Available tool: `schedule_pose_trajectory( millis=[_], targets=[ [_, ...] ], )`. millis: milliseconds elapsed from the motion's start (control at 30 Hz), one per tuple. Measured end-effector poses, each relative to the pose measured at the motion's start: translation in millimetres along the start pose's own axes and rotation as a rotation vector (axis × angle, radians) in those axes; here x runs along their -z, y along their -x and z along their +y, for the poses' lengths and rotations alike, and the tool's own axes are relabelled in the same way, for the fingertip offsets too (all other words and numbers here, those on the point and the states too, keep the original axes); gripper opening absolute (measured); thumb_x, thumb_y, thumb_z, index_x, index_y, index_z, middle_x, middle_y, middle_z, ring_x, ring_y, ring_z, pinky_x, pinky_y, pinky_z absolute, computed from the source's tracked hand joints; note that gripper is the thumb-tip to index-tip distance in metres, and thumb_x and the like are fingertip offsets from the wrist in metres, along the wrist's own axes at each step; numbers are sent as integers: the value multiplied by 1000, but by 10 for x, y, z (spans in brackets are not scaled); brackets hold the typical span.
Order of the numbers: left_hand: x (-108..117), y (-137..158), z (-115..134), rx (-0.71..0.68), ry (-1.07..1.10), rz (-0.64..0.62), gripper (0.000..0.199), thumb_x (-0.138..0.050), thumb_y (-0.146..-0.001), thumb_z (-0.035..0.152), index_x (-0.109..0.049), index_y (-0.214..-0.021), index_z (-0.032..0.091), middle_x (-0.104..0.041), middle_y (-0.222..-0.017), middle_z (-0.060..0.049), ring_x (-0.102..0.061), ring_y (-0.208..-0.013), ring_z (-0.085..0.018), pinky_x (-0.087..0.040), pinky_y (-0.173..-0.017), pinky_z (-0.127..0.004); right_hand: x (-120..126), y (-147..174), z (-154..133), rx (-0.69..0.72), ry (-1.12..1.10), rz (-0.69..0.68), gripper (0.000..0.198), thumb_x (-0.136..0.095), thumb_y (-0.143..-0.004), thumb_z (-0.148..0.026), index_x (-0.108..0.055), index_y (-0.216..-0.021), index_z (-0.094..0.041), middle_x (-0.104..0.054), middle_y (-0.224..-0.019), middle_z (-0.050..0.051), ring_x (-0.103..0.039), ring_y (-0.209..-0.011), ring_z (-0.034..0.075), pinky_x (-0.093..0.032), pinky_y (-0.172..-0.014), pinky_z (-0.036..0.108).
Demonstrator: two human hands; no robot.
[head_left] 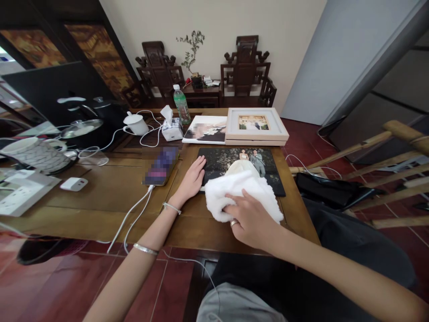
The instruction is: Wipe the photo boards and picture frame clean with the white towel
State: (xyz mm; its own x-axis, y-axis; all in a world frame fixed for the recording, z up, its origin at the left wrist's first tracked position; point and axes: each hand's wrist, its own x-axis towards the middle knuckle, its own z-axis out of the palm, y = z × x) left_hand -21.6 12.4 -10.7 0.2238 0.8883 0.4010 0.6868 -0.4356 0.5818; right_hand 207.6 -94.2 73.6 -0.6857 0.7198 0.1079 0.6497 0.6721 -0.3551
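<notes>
A dark wedding photo panel (214, 163) lies flat on the wooden table, showing a couple in a white gown and a grey suit. My left hand (192, 179) rests with fingers stretched out against the panel's left edge. Over the panel's lower part and the wood in front of it spreads a fluffy white cloth (248, 185). My right hand (251, 219) presses down on this cloth, its fingers bent into the folds. The cloth hides the panel's bottom edge and part of the gown.
Behind the panel are stacked picture frames (278, 125) and a white photo board (191, 129). A phone (161, 166) on a charging cable lies left of my left hand. Further off stand a tissue box (172, 130), a green bottle (181, 105), a lidded cup (136, 124) and a power strip (25, 192).
</notes>
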Motion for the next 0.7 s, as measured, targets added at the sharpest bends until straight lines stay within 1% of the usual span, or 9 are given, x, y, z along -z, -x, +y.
schedule_pose_trajectory(
  millis=[67, 133, 233, 300, 367, 433, 533, 600, 700],
  targets=[
    [-5, 0, -4, 3, -2, -2, 46, -33, -94, 32, -46, -134, 13, -39, -146, -13, -30, -138, -23, -22, -115, -45, 53, -54, 42, -21, 18, -16, 31, -42, -68, -10, -67, -84, -19, -68, -86, 10, -59, -87, 25, -36, -93, 43],
    [-7, -1, -7, 3, -8, -3, 46, -32, -94, 32, -46, -134, 14, -39, -146, -12, -30, -138, -23, -22, -115, -46, 122, -149, 116, -51, 10, -19, 31, -40, -69, -10, -67, -81, -20, -66, -73, 6, -57, -76, 23, -40, -81, 36],
    [-7, -1, -12, 1, -22, -9, 46, -33, -93, 30, -45, -135, 15, -38, -147, -11, -30, -138, -22, -22, -115, -45, 230, -369, 284, -75, -60, -38, 31, -40, -70, -11, -67, -84, -20, -66, -77, 6, -55, -70, 20, -39, -64, 28],
    [-9, -2, -18, -6, -31, -16, 47, -32, -93, 30, -45, -135, 12, -38, -147, -13, -29, -139, -22, -21, -115, -45, 285, -567, 422, -81, -90, -34, 30, -41, -70, -12, -67, -83, -18, -68, -81, 7, -56, -69, 19, -37, -61, 27],
    [-12, -2, -25, -15, -30, -15, 47, -32, -93, 29, -45, -135, 11, -38, -147, -13, -29, -139, -22, -21, -115, -45, 311, -793, 559, -80, -83, 6, 29, -41, -71, -12, -67, -84, -17, -69, -85, 7, -57, -72, 20, -38, -63, 27],
    [-14, -1, -25, -20, -14, -2, 47, -31, -94, 30, -45, -135, 12, -38, -147, -13, -30, -138, -22, -22, -115, -45, 303, -1026, 671, -88, -34, 63, 31, -41, -73, -11, -67, -89, -16, -70, -92, 8, -59, -80, 22, -39, -68, 27],
    [-7, 4, 3, -10, 26, 15, 49, -31, -95, 36, -47, -134, 11, -39, -146, -14, -31, -138, -23, -22, -115, -44, 233, -1318, 750, -133, 48, 105, 33, -40, -78, -12, -66, -98, -16, -69, -100, 10, -60, -91, 24, -41, -78, 30],
    [7, 11, 38, 18, 67, 50, 52, -31, -95, 41, -47, -134, 11, -41, -145, -14, -34, -136, -23, -22, -115, -43, 157, -1436, 732, -157, 79, 117, 37, -39, -80, -11, -64, -106, -16, -67, -105, 13, -59, -97, 28, -40, -87, 38],
    [31, 25, 78, 94, 170, 196, 56, -26, -97, 46, -42, -138, 12, -42, -144, -14, -37, -135, -23, -24, -114, -43, 21, -1466, 620, -153, 109, 119, 42, -40, -79, -9, -61, -114, -16, -61, -117, 17, -55, -107, 32, -29, -97, 56]
  ],
)
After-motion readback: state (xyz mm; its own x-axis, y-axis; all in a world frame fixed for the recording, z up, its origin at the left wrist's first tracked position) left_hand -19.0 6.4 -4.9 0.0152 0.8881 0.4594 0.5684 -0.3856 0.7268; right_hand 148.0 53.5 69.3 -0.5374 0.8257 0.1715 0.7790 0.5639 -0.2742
